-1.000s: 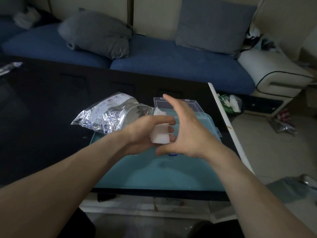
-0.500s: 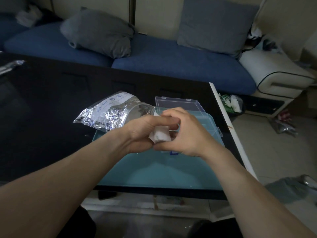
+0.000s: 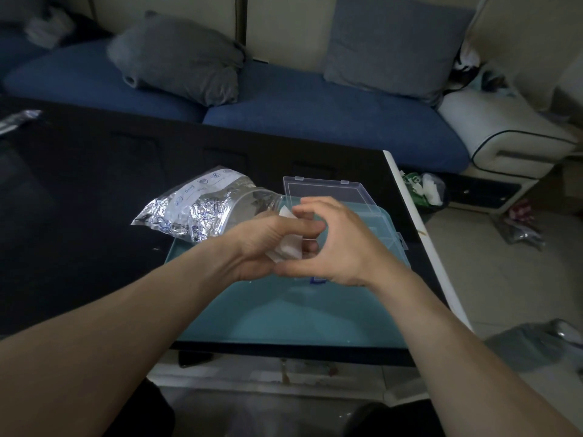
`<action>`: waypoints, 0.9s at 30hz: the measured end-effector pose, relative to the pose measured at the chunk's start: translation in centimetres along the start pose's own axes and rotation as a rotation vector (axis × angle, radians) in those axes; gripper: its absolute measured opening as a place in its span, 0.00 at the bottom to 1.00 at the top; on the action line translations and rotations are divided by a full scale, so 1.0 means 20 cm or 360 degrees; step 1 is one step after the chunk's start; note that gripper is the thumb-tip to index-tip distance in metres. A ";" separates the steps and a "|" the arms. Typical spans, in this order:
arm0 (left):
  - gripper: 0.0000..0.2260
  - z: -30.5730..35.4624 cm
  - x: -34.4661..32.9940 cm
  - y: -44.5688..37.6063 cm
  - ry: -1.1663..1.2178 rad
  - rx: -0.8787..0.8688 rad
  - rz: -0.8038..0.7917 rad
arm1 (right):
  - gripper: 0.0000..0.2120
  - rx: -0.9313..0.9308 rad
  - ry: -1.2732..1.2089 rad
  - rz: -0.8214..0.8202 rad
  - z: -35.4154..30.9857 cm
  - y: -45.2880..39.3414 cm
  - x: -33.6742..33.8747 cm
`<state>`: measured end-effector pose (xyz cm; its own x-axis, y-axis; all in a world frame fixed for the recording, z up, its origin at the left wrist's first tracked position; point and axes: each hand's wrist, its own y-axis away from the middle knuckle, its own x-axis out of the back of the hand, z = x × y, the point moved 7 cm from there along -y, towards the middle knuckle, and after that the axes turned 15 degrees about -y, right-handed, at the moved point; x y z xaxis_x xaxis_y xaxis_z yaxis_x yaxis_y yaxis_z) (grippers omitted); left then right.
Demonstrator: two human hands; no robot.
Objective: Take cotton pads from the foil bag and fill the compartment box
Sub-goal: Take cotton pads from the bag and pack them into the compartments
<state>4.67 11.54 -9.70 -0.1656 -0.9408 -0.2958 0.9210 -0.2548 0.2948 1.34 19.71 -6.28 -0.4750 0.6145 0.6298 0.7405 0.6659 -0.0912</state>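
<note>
Both hands pinch the pad.
Left hand [image 3: 262, 244] and right hand [image 3: 340, 247] grip pad [image 3: 288, 249] over box [image 3: 328, 192]; bag [image 3: 195, 209] at 10 o'clock.

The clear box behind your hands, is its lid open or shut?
Open: the clear lid lies flipped back flat on the table.

crinkled shiny foil bag [image 3: 192, 209], clear glossy plastic box [image 3: 331, 190], glossy black table [image 3: 79, 200].
</note>
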 end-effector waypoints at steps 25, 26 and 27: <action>0.09 -0.02 0.02 -0.01 -0.0292 -0.0013 0.0343 | 0.36 -0.0003 0.0223 0.0059 -0.01 0.00 -0.02; 0.09 -0.02 0.01 -0.01 -0.0328 -0.0016 0.0301 | 0.36 0.0013 0.0178 0.0064 -0.02 0.00 -0.02; 0.09 -0.02 0.00 -0.01 -0.0357 -0.0006 0.0238 | 0.34 0.0023 0.0142 0.0072 -0.02 0.00 -0.02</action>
<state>4.67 11.64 -10.01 -0.1012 -0.9940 -0.0405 0.9423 -0.1088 0.3166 1.69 19.35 -6.17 -0.3966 0.6043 0.6911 0.7529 0.6448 -0.1317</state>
